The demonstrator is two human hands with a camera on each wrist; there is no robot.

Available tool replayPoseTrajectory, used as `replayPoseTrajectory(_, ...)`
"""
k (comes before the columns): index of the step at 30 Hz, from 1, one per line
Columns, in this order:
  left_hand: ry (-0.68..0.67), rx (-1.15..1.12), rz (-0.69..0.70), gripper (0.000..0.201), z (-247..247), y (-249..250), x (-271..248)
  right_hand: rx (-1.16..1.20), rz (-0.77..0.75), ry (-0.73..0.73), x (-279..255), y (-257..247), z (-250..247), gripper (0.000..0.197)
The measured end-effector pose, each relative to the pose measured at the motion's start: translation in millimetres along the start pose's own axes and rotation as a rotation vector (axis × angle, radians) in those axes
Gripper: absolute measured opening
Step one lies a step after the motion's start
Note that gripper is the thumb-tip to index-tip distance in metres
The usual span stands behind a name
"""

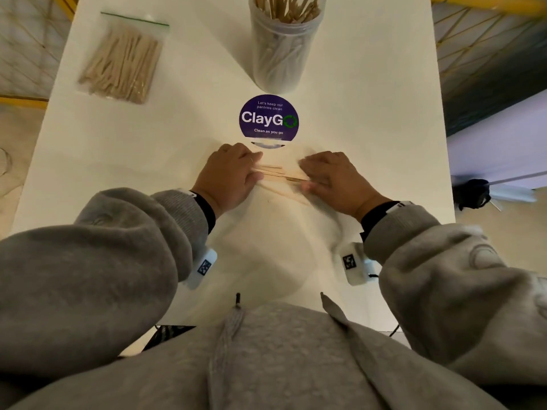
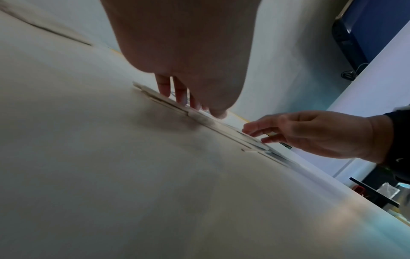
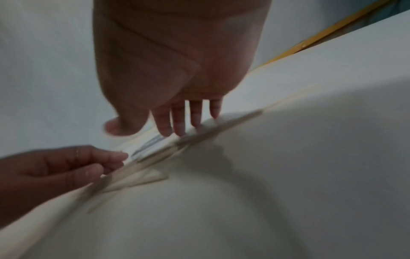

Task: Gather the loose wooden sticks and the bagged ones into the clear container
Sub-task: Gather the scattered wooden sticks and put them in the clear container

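Observation:
Several loose wooden sticks (image 1: 281,174) lie flat in the middle of the white table (image 1: 370,128). My left hand (image 1: 256,167) rests palm down on their left ends, fingertips (image 2: 164,91) touching the sticks (image 2: 155,94). My right hand (image 1: 306,176) covers their right ends, with straight fingers (image 3: 179,126) pressing on the sticks (image 3: 155,157). Neither hand lifts a stick. The clear container (image 1: 284,45) stands upright at the far centre, with many sticks in it. The zip bag of sticks (image 1: 121,63) lies flat at the far left.
A round purple ClayGo sticker (image 1: 268,118) sits on the table between the hands and the container. The table's right edge (image 1: 444,161) drops to a floor with a dark object beside it. Grey sleeves fill the near side.

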State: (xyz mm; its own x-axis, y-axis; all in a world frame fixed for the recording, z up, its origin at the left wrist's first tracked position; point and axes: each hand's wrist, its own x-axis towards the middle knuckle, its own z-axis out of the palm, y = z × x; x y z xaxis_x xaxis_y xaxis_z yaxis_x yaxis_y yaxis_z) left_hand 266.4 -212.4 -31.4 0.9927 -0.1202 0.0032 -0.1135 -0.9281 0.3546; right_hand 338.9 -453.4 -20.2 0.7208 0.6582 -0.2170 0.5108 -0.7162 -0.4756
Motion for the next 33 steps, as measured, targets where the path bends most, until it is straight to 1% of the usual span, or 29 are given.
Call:
replayPoseTrajectory(2, -0.034, 0.053, -0.017, 0.062, 0.7, -4.9, -5.4, -0.032, 0.051, -0.093, -10.5, 2.9, 1.0, 0.106)
replayPoseTrajectory(3, -0.055, 0.077, -0.029, 0.07, 2.1, -6.1, -8.7, -0.09, 0.055, -0.101, -16.5, 2.4, 5.2, 0.115)
replayPoseTrajectory(4, -0.073, 0.086, -0.044, 0.077, 3.3, -5.6, -12.0, -0.137, 0.061, -0.076, -21.3, -0.3, 10.8, 0.116)
replayPoseTrajectory(5, -0.076, 0.069, -0.057, 0.082, 5.1, -3.5, -15.0, -0.146, 0.082, -0.025, -24.3, -3.3, 16.6, 0.112)
replayPoseTrajectory(7, -0.057, 0.004, -0.067, 0.086, 7.8, 3.7, -19.6, -0.07, 0.148, 0.117, -22.5, -10.6, 29.0, 0.09)
replayPoseTrajectory(9, -0.043, -0.02, -0.065, 0.082, 10.6, 12.1, -22.5, -0.001, 0.147, 0.241, -16.2, -17.1, 39.8, 0.066)
replayPoseTrajectory(10, -0.041, -0.022, -0.078, 0.078, 12.0, 15.7, -23.1, 0.007, 0.13, 0.277, -12.8, -19.9, 43.8, 0.055)
replayPoseTrajectory(12, -0.051, -0.031, -0.14, 0.065, 13.3, 22.3, -21.0, -0.014, 0.101, 0.294, -6.6, -22.5, 48.7, 0.039)
replayPoseTrajectory(14, -0.064, -0.014, -0.201, 0.051, 11.6, 28.3, -16.6, -0.086, 0.075, 0.276, -1.4, -24.8, 47.7, 0.029)
replayPoseTrajectory(15, -0.072, 0.023, -0.213, 0.045, 11.2, 30.7, -14.8, -0.134, 0.054, 0.267, 0.3, -25.6, 46.5, 0.029)
replayPoseTrajectory(17, -0.102, 0.138, -0.184, 0.036, 10.7, 33.9, -12.7, -0.221, 0.015, 0.241, 2.4, -27.6, 44.5, 0.036)
replayPoseTrajectory(20, -0.122, 0.239, -0.12, 0.031, 10.0, 35.5, -11.9, -0.253, -0.013, 0.226, 4.7, -27.4, 42.6, 0.039)
replayPoseTrajectory(23, -0.132, 0.246, -0.085, 0.031, 9.8, 35.8, -9.8, -0.244, -0.041, 0.198, 8.0, -27.7, 39.2, 0.054)
replayPoseTrajectory(25, -0.15, 0.225, -0.069, 0.032, 9.5, 35.2, -8.0, -0.232, -0.068, 0.205, 9.9, -28.2, 36.3, 0.055)
replayPoseTrajectory(27, -0.144, 0.222, -0.045, 0.031, 9.7, 34.0, -8.1, -0.269, -0.093, 0.18, 11.8, -27.9, 33.5, 0.047)
replayPoseTrajectory(30, -0.154, 0.267, -0.003, 0.021, 12.0, 35.2, -9.6, -0.396, -0.108, 0.152, 13.7, -33.8, 30.6, 0.025)
replayPoseTrajectory(32, -0.163, 0.315, -0.017, 0.018, 13.4, 36.2, -10.0, -0.505, -0.101, 0.107, 14.5, -40.6, 29.0, 0.015)
replayPoseTrajectory(33, -0.176, 0.324, -0.032, 0.02, 12.5, 36.0, -10.0, -0.54, -0.115, 0.095, 15.5, -42.9, 28.5, 0.014)
